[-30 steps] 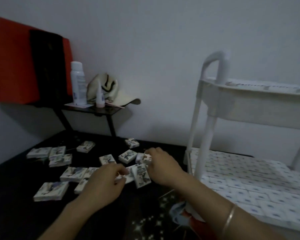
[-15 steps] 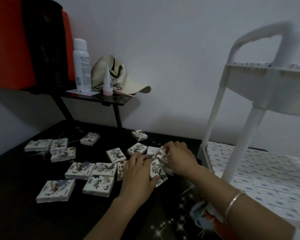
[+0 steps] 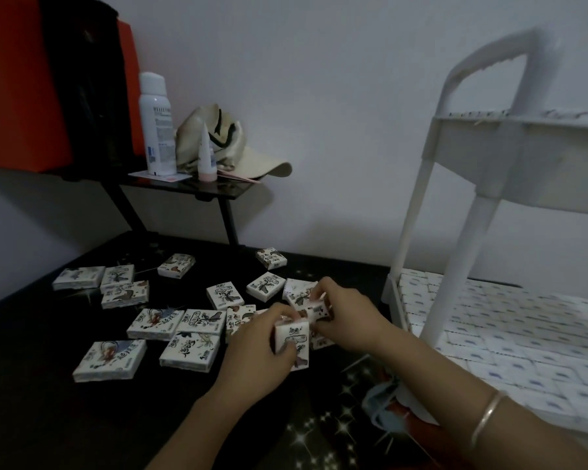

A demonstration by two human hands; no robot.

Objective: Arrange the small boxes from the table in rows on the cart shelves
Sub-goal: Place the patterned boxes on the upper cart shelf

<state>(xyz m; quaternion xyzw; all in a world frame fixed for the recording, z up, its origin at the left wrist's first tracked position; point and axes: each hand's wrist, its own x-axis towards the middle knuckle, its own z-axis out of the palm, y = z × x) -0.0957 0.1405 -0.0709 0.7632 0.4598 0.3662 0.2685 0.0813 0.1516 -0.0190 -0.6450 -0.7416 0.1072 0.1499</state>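
Several small white boxes with dark drawings lie scattered on the black table (image 3: 65,418), among them one at the front left (image 3: 111,360) and one at the back (image 3: 271,258). My left hand (image 3: 257,359) grips an upright box (image 3: 292,337) between thumb and fingers. My right hand (image 3: 348,317) pinches another box (image 3: 311,308) just behind it; the two boxes touch. The white cart (image 3: 472,205) stands at the right, and its lower shelf (image 3: 510,337) is covered with rows of white boxes.
A small black stand (image 3: 197,188) at the back carries a white spray can (image 3: 157,123), a small tube (image 3: 206,154) and a beige cap (image 3: 231,147). A red and black object (image 3: 48,79) hangs at the upper left. A bangle (image 3: 486,418) circles my right wrist.
The camera has come closer to the table and cart. My left hand has taken hold of a box and stood it upright. My right hand stays on the boxes beside it.
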